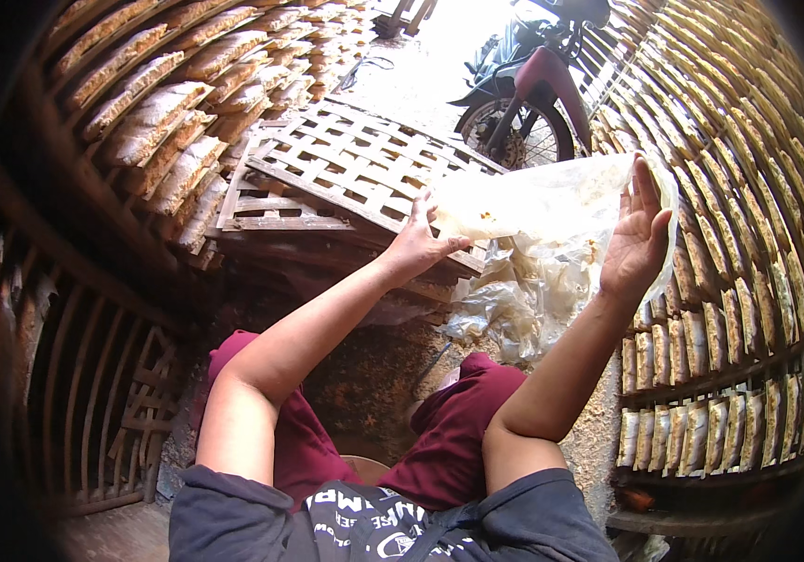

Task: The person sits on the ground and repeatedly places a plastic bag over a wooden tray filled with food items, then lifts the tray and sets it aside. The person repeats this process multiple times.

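Note:
A sheet of translucent plastic (535,193) is stretched between my hands, above the right end of a stack of woven bamboo trays (346,158). My left hand (424,235) is at the sheet's left edge, fingers spread; whether it pinches the plastic is unclear. My right hand (635,235) is raised at the sheet's right end, palm showing and fingers extended, with the plastic around or behind it. More crumpled plastic sheets (514,302) lie in a heap below the stretched one, beside the tray stack.
Racks with rows of whitish-brown slabs stand at the left (156,126) and the right (718,309). A motorcycle (528,112) is parked beyond the trays. Crumbs cover the floor (588,428) by my right knee. An empty slatted rack (93,393) is at the lower left.

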Demonstrator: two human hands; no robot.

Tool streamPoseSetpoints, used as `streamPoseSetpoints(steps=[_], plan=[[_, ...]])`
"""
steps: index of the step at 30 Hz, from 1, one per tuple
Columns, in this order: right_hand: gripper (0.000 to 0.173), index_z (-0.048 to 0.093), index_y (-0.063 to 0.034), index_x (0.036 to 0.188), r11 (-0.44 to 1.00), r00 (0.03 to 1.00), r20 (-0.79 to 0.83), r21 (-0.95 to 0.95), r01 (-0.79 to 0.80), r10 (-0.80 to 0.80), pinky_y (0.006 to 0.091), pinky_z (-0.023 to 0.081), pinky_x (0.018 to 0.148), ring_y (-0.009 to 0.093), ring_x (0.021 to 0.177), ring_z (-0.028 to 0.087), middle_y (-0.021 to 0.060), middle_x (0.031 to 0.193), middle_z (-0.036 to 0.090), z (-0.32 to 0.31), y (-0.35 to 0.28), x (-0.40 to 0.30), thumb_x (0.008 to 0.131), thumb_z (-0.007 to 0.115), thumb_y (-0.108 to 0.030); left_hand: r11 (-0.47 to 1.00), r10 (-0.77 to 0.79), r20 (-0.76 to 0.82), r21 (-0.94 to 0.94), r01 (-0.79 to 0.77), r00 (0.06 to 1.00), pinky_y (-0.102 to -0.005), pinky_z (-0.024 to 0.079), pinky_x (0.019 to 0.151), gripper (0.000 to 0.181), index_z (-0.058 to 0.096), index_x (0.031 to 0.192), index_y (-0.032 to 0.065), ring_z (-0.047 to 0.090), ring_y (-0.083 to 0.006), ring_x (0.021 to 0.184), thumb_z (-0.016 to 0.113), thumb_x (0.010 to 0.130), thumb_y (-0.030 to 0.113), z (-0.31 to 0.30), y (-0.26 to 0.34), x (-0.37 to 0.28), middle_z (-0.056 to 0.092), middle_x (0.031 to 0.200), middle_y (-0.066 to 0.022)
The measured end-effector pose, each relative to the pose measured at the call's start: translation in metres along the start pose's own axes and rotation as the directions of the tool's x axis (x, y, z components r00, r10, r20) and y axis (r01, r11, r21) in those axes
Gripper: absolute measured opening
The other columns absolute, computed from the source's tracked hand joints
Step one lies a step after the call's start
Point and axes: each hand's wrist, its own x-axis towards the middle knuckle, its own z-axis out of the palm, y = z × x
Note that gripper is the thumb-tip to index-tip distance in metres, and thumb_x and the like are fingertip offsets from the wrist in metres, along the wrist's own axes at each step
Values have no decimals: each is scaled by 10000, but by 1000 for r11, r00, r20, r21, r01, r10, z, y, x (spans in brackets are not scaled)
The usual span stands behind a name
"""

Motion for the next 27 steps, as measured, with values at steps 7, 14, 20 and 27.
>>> streamPoseSetpoints(steps=[7,14,20,27], plan=[[692,482,-12,1258,1000,998,-55,-3,-11,11,500,-17,1095,297,1345,214,132,1351,427,1,1,3,874,358,-574,964,180,41,-205,-168,983,-261,437,850,262,473,1121,-18,565,-121,956,512,924,151,-7,8,7,620,969,-77],[484,519,54,1192,979,935,-335,-197,54,-119,378,269,1038,236,1187,444,141,1228,531,-8,-2,9,930,439,-344,853,368,-93,-361,-376,925,-228,483,748,188,379,995,2,662,-203,817,443,957,175,-10,77,-7,565,830,-43],[478,526,48,1186,986,924,-358,-140,88,-133,379,316,997,236,1130,483,150,1179,550,6,12,22,918,447,-339,824,340,-138,-434,-365,930,-299,551,629,164,433,1003,21,659,-189,679,425,959,179,-14,124,-34,609,749,-87],[339,596,36,1103,988,998,-50,-149,31,-39,311,380,933,197,1036,538,122,1087,607,77,107,60,905,499,-221,849,116,-262,-474,-233,958,-271,539,511,205,384,968,71,644,-193,616,467,942,256,-77,89,-44,639,792,-167]])
